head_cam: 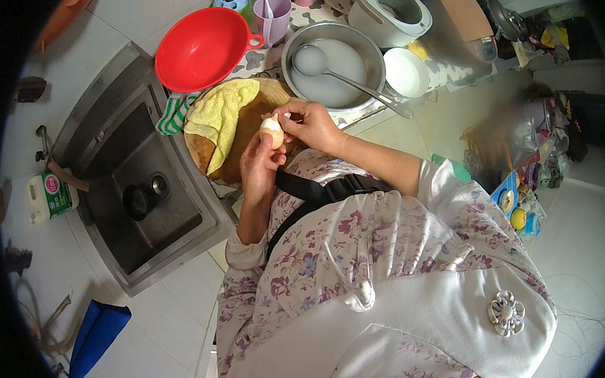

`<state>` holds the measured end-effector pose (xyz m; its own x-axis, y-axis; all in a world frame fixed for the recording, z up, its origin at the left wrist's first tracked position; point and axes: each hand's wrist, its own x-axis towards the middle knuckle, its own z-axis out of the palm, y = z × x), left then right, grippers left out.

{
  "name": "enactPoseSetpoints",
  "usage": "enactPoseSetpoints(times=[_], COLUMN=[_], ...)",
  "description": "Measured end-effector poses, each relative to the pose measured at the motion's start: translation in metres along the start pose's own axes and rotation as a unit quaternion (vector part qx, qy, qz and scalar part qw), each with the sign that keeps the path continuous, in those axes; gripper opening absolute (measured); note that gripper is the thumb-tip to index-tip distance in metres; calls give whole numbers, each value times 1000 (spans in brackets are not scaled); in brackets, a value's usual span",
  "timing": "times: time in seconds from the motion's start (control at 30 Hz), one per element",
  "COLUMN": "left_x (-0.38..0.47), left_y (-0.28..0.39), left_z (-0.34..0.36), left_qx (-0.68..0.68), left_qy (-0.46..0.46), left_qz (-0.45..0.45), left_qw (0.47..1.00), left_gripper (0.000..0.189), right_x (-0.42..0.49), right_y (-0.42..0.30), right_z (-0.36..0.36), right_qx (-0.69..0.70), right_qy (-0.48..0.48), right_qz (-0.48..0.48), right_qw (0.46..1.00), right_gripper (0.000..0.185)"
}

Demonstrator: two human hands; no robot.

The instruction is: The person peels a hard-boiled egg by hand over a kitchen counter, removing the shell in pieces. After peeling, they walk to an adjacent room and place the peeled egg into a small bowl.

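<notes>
A partly peeled egg (pixel 272 131) is held in my left hand (pixel 258 165), brown shell still around its lower part and white showing at the top. My right hand (pixel 311 123) pinches at the egg's upper side, with a bit of shell at its fingertips. Both hands are above a round wooden chopping board (pixel 246 125). On the board's left part lies a crumpled yellow cloth (pixel 227 113). Just beyond my right hand stands a metal basin (pixel 378 75) of cloudy liquid, with a metal ladle (pixel 353 79) resting across its rim.
A red plastic basin (pixel 203 49) sits behind the board, near a purple cup (pixel 274 16). To the left is a metal sink (pixel 175 228) holding a small dark bowl (pixel 136 202). A white bowl (pixel 406 72) and an opened rice cooker (pixel 370 21) stand right of the metal basin.
</notes>
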<state>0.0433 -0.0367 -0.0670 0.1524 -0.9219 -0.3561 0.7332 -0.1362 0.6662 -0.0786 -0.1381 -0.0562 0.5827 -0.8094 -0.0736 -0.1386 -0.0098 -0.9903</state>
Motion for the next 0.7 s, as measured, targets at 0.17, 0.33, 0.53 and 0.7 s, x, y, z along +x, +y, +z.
enactPoseSetpoints(times=[0.17, 0.33, 0.53, 0.7], left_x=[0, 1, 3, 5], left_y=[2, -2, -4, -5], left_z=[1, -4, -3, -4], left_qx=[-25, -5, 34, 66], left_qy=[-24, 19, 15, 21], left_qz=[1, 48, 52, 68], left_qw=[999, 999, 998, 995], left_gripper=[35, 41, 37, 33], right_x=[-1, 0, 0, -1], right_y=[-3, -1, 0, -4], right_z=[0, -5, 0, 4], right_qx=[91, 192, 168, 123], right_qy=[2, -15, -37, -39], right_qz=[105, 136, 131, 95], right_qw=[990, 972, 976, 987], right_gripper=[16, 15, 21, 27])
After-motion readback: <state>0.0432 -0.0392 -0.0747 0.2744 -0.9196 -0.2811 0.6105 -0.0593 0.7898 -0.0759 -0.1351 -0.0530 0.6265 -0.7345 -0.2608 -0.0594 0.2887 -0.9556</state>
